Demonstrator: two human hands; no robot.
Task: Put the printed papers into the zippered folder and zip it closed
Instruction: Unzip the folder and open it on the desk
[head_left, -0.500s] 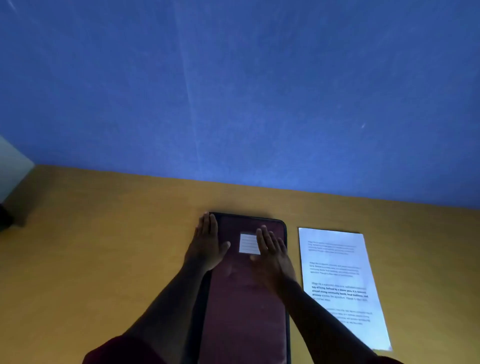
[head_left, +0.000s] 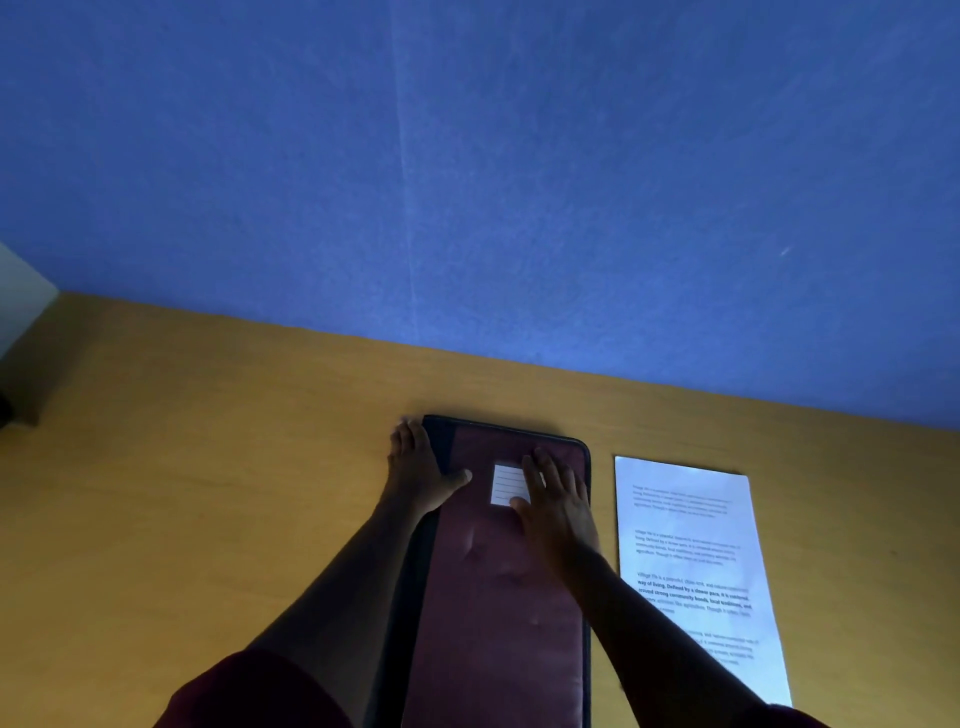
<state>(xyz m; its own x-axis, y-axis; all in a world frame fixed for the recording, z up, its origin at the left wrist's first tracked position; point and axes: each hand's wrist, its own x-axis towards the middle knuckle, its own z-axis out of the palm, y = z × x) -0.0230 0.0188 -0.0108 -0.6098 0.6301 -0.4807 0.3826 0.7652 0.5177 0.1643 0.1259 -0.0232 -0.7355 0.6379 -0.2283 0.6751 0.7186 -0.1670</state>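
Note:
A maroon zippered folder (head_left: 498, 597) with a dark border and a small white label (head_left: 506, 483) lies closed on the wooden table (head_left: 208, 493). My left hand (head_left: 418, 470) rests flat at the folder's far left corner, thumb on the cover. My right hand (head_left: 558, 501) lies flat on the cover, partly over the label, fingers spread. The printed papers (head_left: 691, 561) lie flat on the table just right of the folder, untouched.
A blue wall (head_left: 493, 182) rises directly behind the table's far edge. At the far left edge there is a white surface (head_left: 21, 301) and a dark object (head_left: 5, 410). Bare wood extends left of the folder.
My left hand has slid slightly outward to the folder's left corner edge. My right hand has shifted a little up and right on the cover. The folder and papers have not moved.

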